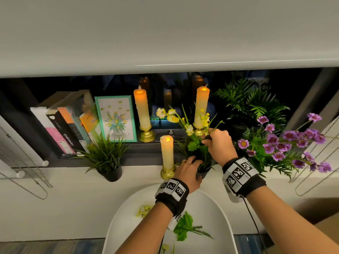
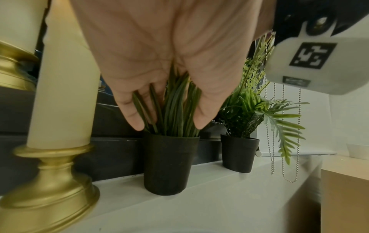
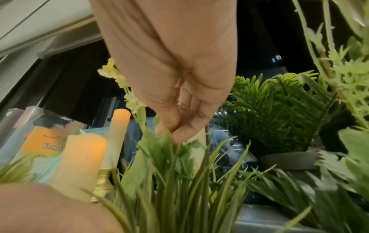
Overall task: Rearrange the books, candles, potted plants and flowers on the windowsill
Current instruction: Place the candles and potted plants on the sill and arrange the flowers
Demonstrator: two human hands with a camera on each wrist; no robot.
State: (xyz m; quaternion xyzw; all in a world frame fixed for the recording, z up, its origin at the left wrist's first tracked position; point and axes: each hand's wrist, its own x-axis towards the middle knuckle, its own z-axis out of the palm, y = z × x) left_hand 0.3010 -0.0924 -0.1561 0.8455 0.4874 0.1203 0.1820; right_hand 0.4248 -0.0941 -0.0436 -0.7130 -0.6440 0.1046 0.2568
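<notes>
left hand [image 1: 189, 171] is curled round the grass of the little black plastic pot [image 2: 168, 164] at the white windowsill's [image 2: 229, 205] front edge, beside a cream gold-based candle [image 1: 167, 153]; right hand [image 1: 219, 143] pinches yellow fake flowers [image 1: 172, 117] above it

The head camera looks forward and down from above the windowsill [image 1: 143, 173], far enough back to take in much of its length. The left wrist camera sits low and close beneath the left hand [image 2: 169, 63], facing along the palm toward the potted grass [image 2: 169, 164]. The right wrist camera looks up from under the right hand [image 3: 175, 78], amid leaves, toward the dark window [image 3: 255, 39]. All three share the potted grass and front candle [image 1: 167, 153]; the head and right wrist views also share the yellow flowers [image 1: 172, 116].
</notes>
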